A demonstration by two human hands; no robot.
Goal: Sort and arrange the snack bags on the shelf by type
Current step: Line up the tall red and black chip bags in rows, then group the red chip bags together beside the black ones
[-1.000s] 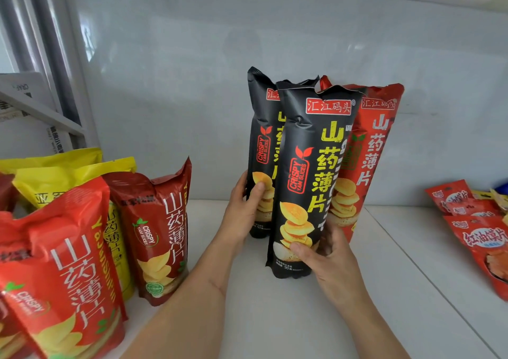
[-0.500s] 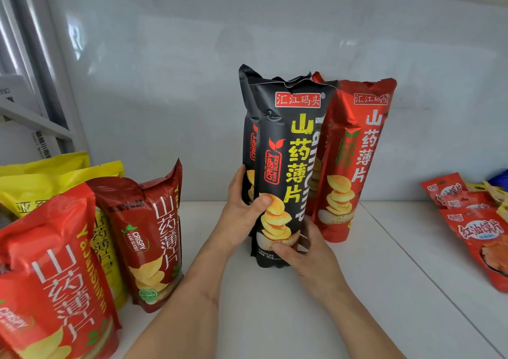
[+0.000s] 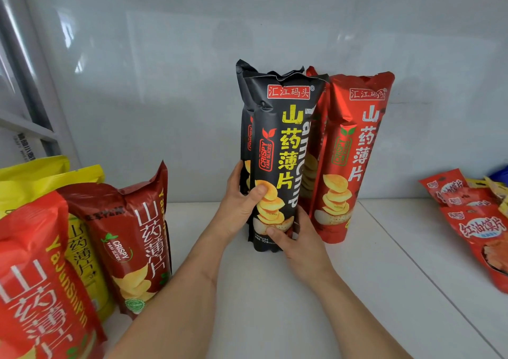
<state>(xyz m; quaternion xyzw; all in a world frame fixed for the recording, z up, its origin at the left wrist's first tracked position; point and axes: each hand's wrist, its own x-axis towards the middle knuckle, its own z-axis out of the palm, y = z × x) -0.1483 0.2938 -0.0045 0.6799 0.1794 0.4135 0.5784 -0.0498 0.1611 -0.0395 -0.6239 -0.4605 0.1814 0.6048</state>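
A tall black yam-chip bag (image 3: 286, 138) stands upright mid-shelf, with a second black bag (image 3: 243, 116) right behind it on the left. My left hand (image 3: 242, 207) grips the front black bag's lower left side, thumb across its front. My right hand (image 3: 297, 237) grips its bottom right corner. A tall red yam-chip bag (image 3: 354, 155) stands just to the right, touching the black one, with another red bag partly hidden behind it.
At the left stand wider bags: a dark red one (image 3: 137, 237), a bright red one (image 3: 41, 281) and yellow ones (image 3: 41, 177). Small red snack packets (image 3: 478, 221) lie at the right. The white shelf (image 3: 275, 303) meets a grey back wall.
Both hands have slid the front black bag leftward, in front of the rear black bag and off the red bag. My left hand shifted from the rear bag onto the front one.
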